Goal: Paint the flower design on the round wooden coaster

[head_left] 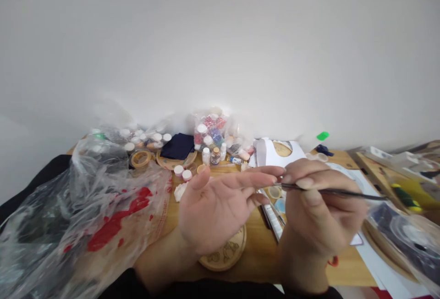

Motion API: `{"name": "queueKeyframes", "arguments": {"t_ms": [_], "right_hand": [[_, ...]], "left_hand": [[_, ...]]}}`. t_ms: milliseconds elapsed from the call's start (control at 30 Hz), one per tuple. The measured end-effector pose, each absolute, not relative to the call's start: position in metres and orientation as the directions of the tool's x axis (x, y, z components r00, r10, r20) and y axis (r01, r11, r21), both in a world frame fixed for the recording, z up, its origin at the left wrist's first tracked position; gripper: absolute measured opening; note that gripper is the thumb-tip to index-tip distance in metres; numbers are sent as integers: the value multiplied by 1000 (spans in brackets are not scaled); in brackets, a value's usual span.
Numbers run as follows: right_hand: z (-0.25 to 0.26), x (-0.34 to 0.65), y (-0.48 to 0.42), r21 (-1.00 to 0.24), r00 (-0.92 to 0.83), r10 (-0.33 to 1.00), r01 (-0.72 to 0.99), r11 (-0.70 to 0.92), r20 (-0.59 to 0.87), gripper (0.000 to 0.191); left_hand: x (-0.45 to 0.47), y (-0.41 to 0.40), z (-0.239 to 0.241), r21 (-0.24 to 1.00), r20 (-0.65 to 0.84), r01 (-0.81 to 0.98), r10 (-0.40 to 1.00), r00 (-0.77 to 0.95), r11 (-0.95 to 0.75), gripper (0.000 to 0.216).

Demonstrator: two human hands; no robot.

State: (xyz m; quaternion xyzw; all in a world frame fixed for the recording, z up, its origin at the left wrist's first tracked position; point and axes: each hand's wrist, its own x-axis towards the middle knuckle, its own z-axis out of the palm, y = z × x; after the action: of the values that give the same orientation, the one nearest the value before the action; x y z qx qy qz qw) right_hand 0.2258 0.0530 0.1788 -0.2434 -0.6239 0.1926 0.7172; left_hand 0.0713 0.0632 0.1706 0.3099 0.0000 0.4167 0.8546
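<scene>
My left hand [215,212] is held palm up above the table, its fingers stretched out to the right. Pinched between the thumb and fingers of my right hand [325,216] is a thin dark paintbrush [350,193]. Its tip end points left and meets the index fingertip of my left hand; the bristles are too small to make out. Beneath my left hand lies a round wooden disc [225,258] with a line drawing on it, partly hidden by the palm and wrist.
Crumpled clear plastic [113,207] with red patches covers the left side. Small paint jars [178,171], bottles [215,156] and a bag of jars [209,129] stand at the back. A paint tube [272,219] lies between my hands. Wrapped items [405,230] lie at right.
</scene>
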Motion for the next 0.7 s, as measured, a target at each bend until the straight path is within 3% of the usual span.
{"name": "queueKeyframes", "arguments": {"t_ms": [267,433,700], "right_hand": [[179,225,54,-581,102,579,-11,814,809,21],[177,224,59,-455,105,449,35,890,887,17],[183,225,51,-527,106,516,168,833,850,14]], "left_hand": [[71,61,172,503,272,-729,715,644,465,74],[71,60,173,472,316,-748,703,638,467,72],[71,60,172,501,300,-740,712,635,449,77]]}}
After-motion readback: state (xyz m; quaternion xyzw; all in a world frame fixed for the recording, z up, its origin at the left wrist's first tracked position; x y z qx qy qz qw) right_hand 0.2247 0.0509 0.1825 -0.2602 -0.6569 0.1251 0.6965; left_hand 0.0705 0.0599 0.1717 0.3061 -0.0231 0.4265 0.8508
